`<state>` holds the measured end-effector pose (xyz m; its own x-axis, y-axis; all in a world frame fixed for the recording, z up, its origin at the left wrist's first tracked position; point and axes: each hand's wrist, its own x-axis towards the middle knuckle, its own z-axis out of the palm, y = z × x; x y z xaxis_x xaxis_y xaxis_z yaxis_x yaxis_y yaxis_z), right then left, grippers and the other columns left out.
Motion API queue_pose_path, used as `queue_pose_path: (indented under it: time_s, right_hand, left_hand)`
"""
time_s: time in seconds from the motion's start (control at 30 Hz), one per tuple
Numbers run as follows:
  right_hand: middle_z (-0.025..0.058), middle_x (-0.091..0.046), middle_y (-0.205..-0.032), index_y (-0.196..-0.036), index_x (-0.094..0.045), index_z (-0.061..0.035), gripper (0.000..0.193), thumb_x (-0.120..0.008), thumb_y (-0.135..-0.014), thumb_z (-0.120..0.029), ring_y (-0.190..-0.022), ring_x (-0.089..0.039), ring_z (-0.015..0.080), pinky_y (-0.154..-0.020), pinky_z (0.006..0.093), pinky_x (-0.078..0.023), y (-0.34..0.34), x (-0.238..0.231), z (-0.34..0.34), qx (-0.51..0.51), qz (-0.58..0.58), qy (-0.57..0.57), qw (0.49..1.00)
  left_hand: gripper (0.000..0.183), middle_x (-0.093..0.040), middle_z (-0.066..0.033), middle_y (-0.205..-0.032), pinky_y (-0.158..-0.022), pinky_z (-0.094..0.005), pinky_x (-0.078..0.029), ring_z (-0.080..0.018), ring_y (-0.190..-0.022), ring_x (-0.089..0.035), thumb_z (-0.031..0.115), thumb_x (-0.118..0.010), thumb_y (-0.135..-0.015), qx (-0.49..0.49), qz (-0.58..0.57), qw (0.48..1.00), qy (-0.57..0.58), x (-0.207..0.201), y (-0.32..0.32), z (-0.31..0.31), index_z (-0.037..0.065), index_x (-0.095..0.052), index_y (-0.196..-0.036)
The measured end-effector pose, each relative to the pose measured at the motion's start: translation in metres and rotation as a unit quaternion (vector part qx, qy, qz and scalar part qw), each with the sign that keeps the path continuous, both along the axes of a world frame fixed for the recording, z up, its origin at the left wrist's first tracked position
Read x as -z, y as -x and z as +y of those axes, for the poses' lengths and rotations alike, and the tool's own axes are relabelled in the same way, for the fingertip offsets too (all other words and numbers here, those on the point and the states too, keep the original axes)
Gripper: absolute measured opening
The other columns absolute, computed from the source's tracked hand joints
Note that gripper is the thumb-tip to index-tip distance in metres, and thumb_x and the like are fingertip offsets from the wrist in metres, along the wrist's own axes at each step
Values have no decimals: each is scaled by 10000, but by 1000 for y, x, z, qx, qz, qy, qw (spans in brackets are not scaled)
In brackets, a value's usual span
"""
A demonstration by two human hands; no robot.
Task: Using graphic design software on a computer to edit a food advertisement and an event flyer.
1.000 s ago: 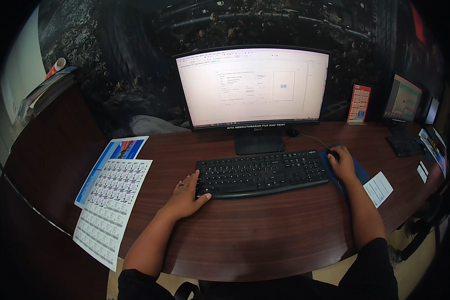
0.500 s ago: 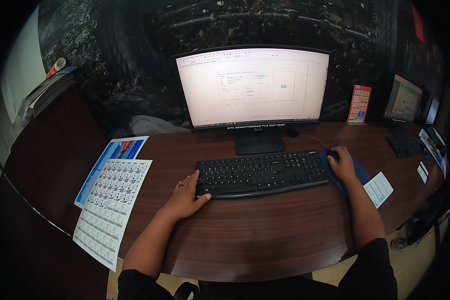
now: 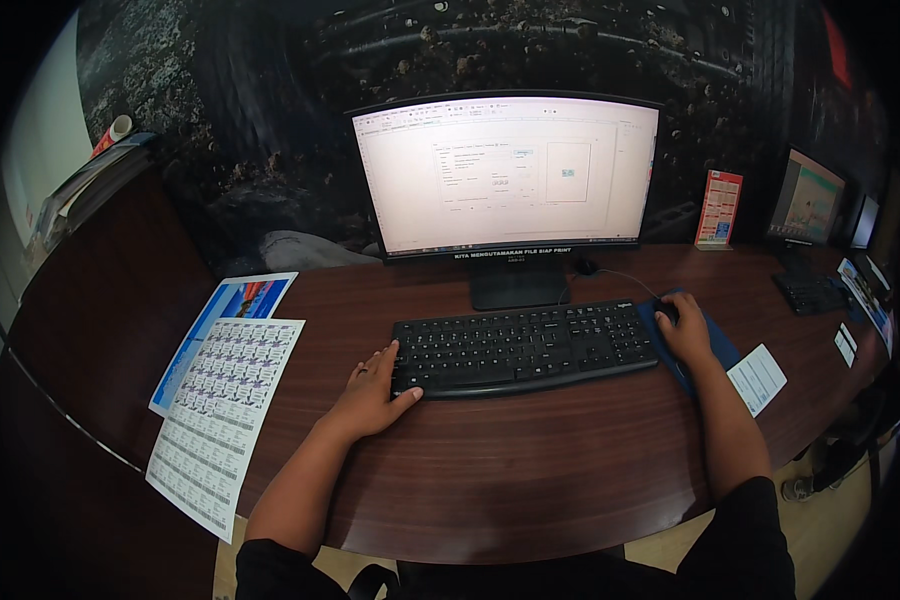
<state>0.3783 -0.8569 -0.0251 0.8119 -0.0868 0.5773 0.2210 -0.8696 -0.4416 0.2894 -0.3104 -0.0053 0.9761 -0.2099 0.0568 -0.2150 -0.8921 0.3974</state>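
My left hand [image 3: 374, 392] rests at the left end of a black keyboard [image 3: 520, 347], its fingers stretched out along the edge and the thumb on the lower left corner. My right hand [image 3: 686, 328] is curled over a dark computer mouse [image 3: 666, 311] on a blue mouse pad [image 3: 722, 345], just right of the keyboard. The mouse is mostly covered by the fingers. Behind the keyboard stands a black monitor [image 3: 505, 180] showing a dialog window and a page preview with a small greenish item.
Printed sheets [image 3: 225, 410] lie at the left of the brown desk [image 3: 500, 470]. A white card [image 3: 757, 380] sits beside the mouse pad. A red calendar [image 3: 718, 208] stands right of the monitor. Farther right are a second monitor [image 3: 808, 198] and another keyboard [image 3: 812, 292].
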Motion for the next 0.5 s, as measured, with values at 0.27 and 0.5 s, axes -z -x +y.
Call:
queue_pose_path:
  time_s: [0.27, 0.5]
  right_hand:
    - [158, -660, -1184, -1147, -687, -49, 309, -759, -860, -138, -1130, -644, 377, -975, 443, -516, 0, 1, -1, 1, -5, 4, 1000]
    - [161, -659, -1180, -1144, -671, -35, 308, -759, -863, -125, -1132, -648, 370, -977, 420, -513, 0, 1, -2, -2, 1, 1, 1000]
  left_hand:
    - [927, -352, -354, -1592, -1273, -520, -182, -481, -1518, -308, 451, -638, -988, -3, 1, 1000, -4, 0, 0, -1, -53, -180, -1616]
    - [923, -360, -343, -1595, -1273, -519, -182, -468, -1518, -317, 449, -639, -988, 0, -2, 1000, -5, 1, 0, 0, -49, -183, -1617]
